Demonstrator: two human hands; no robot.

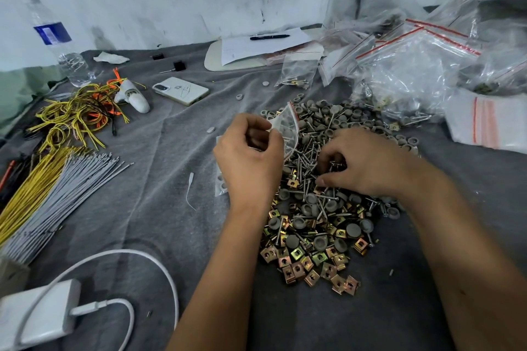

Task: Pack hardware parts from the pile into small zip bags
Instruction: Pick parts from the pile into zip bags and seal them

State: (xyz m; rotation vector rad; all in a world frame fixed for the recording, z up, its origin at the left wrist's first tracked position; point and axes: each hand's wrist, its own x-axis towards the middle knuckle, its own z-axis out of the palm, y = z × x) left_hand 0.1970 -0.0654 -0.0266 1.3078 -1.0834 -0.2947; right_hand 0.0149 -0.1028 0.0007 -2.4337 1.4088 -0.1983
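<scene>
Two hands are busy: your left hand [251, 157] pinches the small zip bag [286, 128] above the pile [328, 194] mid-worktop, right hand [362, 162] fingers curled among screws [306, 157], whose points could snag the bag.

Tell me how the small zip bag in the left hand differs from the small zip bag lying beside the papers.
The zip bag in the left hand is held up and pinched by the left hand; the zip bag by the papers rests on the cloth untouched. The held one hangs over the pile, while the other lies apart from it, with screws and clips inside. Both are small, clear plastic.
</scene>
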